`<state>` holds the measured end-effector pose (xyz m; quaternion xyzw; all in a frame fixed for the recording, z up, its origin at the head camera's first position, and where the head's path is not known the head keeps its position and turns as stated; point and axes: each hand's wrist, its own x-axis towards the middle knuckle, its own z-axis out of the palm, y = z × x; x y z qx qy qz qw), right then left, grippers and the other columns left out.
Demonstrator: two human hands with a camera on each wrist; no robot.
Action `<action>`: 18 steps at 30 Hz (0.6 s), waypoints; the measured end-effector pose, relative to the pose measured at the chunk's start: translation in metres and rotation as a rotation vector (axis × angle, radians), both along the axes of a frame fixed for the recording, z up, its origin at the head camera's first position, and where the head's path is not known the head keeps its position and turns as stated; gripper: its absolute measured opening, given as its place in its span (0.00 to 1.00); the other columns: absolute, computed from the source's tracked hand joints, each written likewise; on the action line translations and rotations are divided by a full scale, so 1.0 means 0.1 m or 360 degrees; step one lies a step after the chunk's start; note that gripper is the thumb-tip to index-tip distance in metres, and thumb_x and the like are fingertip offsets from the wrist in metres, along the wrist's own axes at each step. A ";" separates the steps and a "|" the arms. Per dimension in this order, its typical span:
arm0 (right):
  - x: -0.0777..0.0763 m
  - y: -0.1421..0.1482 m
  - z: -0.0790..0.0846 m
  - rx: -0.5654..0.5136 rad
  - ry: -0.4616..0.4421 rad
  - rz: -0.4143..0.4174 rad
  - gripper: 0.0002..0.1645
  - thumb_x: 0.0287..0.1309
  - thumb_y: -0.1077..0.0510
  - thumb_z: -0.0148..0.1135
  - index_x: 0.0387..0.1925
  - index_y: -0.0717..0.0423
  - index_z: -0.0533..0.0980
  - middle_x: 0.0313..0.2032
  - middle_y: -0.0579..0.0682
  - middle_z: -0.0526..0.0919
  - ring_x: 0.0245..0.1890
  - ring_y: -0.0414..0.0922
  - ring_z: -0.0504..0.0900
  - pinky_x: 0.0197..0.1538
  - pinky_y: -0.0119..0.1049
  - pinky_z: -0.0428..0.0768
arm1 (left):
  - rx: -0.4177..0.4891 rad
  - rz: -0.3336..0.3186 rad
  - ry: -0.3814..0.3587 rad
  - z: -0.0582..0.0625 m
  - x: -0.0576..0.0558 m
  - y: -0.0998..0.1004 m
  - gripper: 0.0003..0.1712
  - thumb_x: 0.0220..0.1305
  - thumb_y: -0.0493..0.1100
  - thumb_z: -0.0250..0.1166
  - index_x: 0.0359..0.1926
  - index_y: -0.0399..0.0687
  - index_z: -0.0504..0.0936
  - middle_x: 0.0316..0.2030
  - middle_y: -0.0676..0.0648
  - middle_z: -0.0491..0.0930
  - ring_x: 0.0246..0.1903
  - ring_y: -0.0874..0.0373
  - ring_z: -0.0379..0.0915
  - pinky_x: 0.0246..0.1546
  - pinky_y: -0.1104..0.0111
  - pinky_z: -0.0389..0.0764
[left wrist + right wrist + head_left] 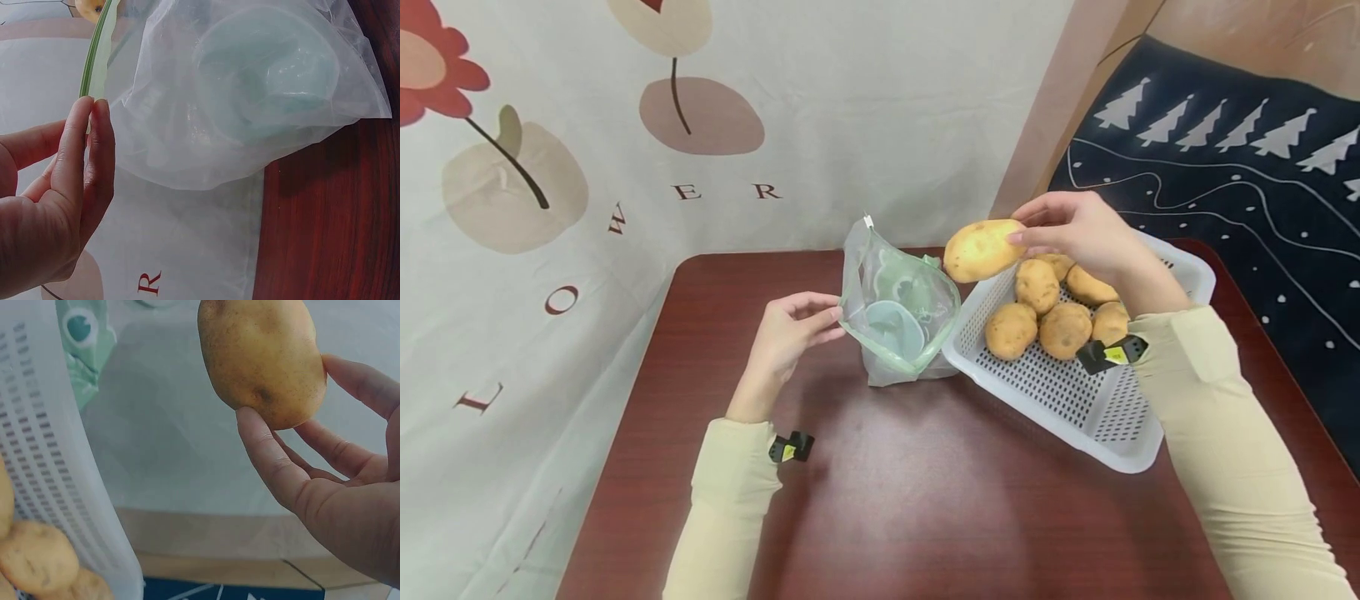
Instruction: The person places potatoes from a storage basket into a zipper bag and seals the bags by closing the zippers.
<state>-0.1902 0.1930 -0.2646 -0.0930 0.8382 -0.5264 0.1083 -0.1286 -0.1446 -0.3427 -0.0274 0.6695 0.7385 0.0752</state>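
A translucent zip bag (880, 275) with a green edge stands on the table, its mouth spread wide. My left hand (795, 337) pinches the bag's left rim between thumb and fingers; the left wrist view shows the green edge between the fingertips. Inside the bag is a pale blue-green round object (269, 72), perhaps a bowl or cup. My right hand (1078, 229) grips a potato (983, 249) by its right end, in the air just right of the bag's mouth. Below that hand, several potatoes (1065, 330) lie in a white perforated basket (1075, 437).
The dark red wooden table (880, 492) carries the bag and basket. Behind it hangs a white cloth (880, 125) printed with flowers and letters. A dark blue cloth with white trees (1210, 183) is at the right. The basket's left corner is close beside the bag.
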 end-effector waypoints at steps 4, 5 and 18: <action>0.04 -0.12 -0.05 0.0013 -0.0008 0.0069 0.20 0.52 0.58 0.66 0.45 0.65 0.75 0.36 0.51 0.78 0.35 0.43 0.77 0.38 0.30 0.80 | 0.0012 -0.0006 -0.0002 0.01 -0.01 0.03 0.16 0.57 0.26 0.59 0.47 0.19 0.72 0.30 0.43 0.76 0.29 0.59 0.78 0.37 0.62 0.81; 0.05 -0.15 -0.07 0.0018 -0.0007 0.0088 0.20 0.52 0.59 0.66 0.45 0.65 0.75 0.36 0.51 0.78 0.35 0.44 0.77 0.38 0.30 0.80 | 0.0014 -0.0009 -0.0003 0.01 -0.01 0.03 0.16 0.57 0.26 0.59 0.47 0.19 0.72 0.31 0.43 0.76 0.29 0.59 0.78 0.38 0.62 0.81; 0.09 -0.41 -0.26 -0.0070 -0.0097 0.0187 0.17 0.50 0.63 0.65 0.42 0.67 0.75 0.35 0.54 0.80 0.33 0.43 0.79 0.40 0.36 0.82 | 0.0018 -0.0014 -0.0016 0.02 0.00 0.09 0.16 0.57 0.26 0.59 0.46 0.20 0.72 0.29 0.43 0.74 0.28 0.60 0.77 0.38 0.62 0.81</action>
